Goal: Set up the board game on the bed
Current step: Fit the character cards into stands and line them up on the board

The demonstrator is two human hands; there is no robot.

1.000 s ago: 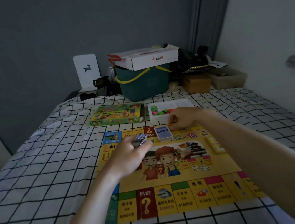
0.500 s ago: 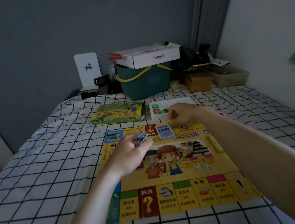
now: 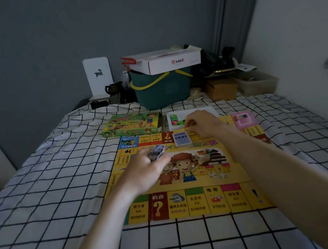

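Bed [image 3: 42, 209]: checked cover, black lines on white, lying soft and slightly rumpled under everything listed.

Game board [image 3: 193, 202]: a thin yellow sheet, lying open and flat on the cover in front of the person. It is looking light and bendable, so a lift by two opposite edges would suit it better than a pull on one corner.

Dice [image 3: 219, 174]: two white cubes sitting on the board's picture area, right of centre. Small and hard; likely to roll if the soft cover is jolted.

Left hand [image 3: 147, 170]: hovering over the board's left half, fingers curling round a stack of cards [image 3: 157, 152]. The cards are looking glossy and thin, so the stack would probably slide apart unless squeezed at its long edges.

Card deck [image 3: 180, 139]: a blue-backed pile resting on the board near its far edge, between the two hands.

Right hand [image 3: 200, 123]: reaching just past that pile, fingertips pinching together over the board's far edge. Whether anything is being held there, I cannot tell.

Tray [image 3: 210, 110]: white, sitting just beyond the board and partly hidden by the right hand, holding small green and pink pieces. Light and easily tipped; best taken by its rim.

Game box [image 3: 132, 125]: green and colourful, lying beside the tray to its left.

Basket [image 3: 163, 90]: dark green with a yellow handle, standing at the far end with a white carton [image 3: 172, 61] resting on top.
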